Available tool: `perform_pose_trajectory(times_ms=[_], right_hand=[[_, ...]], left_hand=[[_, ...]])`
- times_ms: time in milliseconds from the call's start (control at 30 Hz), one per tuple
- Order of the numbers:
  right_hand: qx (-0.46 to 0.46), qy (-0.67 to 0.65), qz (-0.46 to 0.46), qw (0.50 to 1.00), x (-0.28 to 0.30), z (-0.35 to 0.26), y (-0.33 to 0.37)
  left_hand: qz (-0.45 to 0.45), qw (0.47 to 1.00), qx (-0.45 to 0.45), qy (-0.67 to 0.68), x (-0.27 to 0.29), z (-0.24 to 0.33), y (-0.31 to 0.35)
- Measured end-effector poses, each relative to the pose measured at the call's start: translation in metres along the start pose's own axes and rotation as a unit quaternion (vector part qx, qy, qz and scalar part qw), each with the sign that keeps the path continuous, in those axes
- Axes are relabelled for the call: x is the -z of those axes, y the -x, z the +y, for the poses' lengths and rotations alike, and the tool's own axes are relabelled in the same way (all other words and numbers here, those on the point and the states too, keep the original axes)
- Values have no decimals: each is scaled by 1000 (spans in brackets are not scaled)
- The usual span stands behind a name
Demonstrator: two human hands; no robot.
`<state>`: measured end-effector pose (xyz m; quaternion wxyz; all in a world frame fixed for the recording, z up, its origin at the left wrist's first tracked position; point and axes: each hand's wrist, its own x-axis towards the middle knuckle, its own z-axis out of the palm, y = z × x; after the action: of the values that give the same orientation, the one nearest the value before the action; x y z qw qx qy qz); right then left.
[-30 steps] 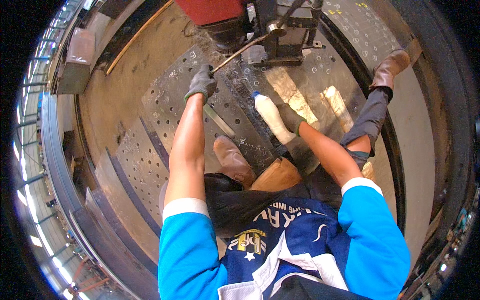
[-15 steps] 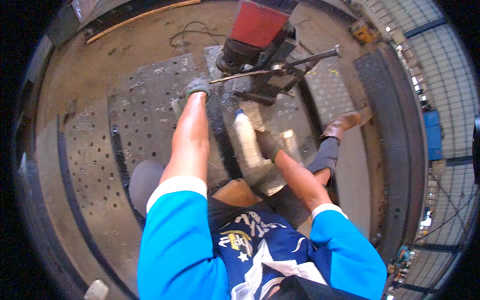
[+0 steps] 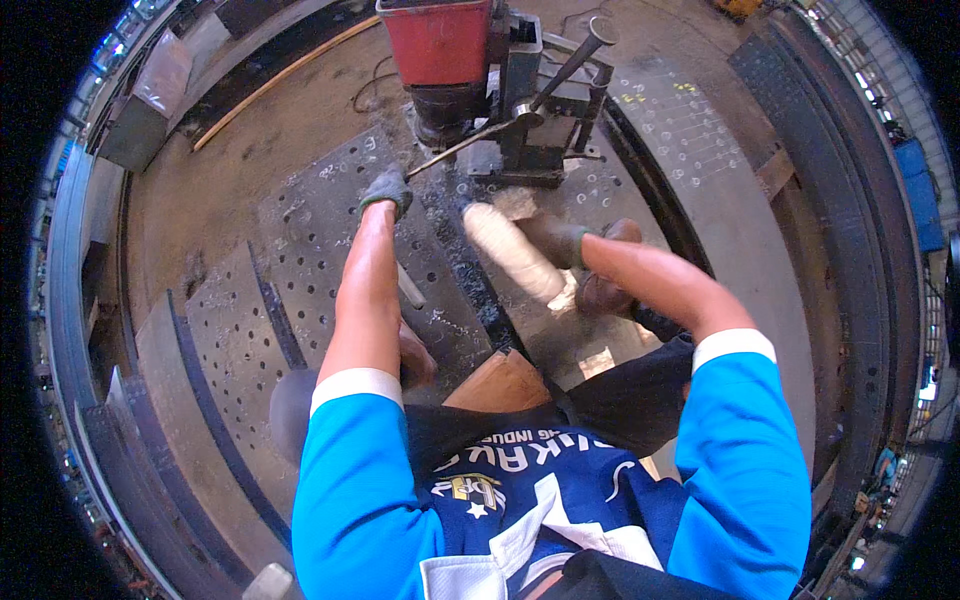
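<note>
My left hand (image 3: 385,190), in a grey glove, is closed around the end of a long metal lever (image 3: 470,145) on a drilling machine with a red housing (image 3: 445,40). The machine stands on a perforated steel plate (image 3: 300,250). My right hand (image 3: 562,240), also gloved, grips a white plastic bottle (image 3: 508,256). The bottle lies tilted, with its far end pointing toward the machine's base (image 3: 520,165). Both forearms are bare below blue sleeves.
I sit on a wooden block (image 3: 505,385), with a brown boot (image 3: 612,290) under my right arm. Curved steel beams (image 3: 150,400) lie at the left. A drilled plate (image 3: 690,130) and dark rails (image 3: 840,200) lie at the right.
The view has swung back and forth. My left hand stays on the lever. My right hand has closed on the white bottle and tipped it from upright to slanted toward the machine.
</note>
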<state>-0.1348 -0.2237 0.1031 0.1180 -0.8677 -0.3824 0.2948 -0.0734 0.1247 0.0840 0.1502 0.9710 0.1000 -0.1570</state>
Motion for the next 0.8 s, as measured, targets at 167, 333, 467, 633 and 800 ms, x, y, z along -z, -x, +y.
perform_pose_trajectory(times_ms=[167, 333, 467, 633, 800], right_hand=[[37, -90, -20, 995, 11, 35, 2], [58, -124, -21, 990, 23, 56, 15], [102, -125, 2, 987, 29, 53, 23], [137, -33, 174, 974, -2, 45, 19], [46, -32, 35, 998, -25, 69, 12]], left_hand=[[15, 1000, 0, 8, -12, -9, -6], [58, 998, -22, 23, -24, -20, -14], [25, 999, -11, 33, -17, -14, -6], [22, 999, -6, 35, -1, -1, 12], [1, 999, -1, 44, 5, 4, 16]])
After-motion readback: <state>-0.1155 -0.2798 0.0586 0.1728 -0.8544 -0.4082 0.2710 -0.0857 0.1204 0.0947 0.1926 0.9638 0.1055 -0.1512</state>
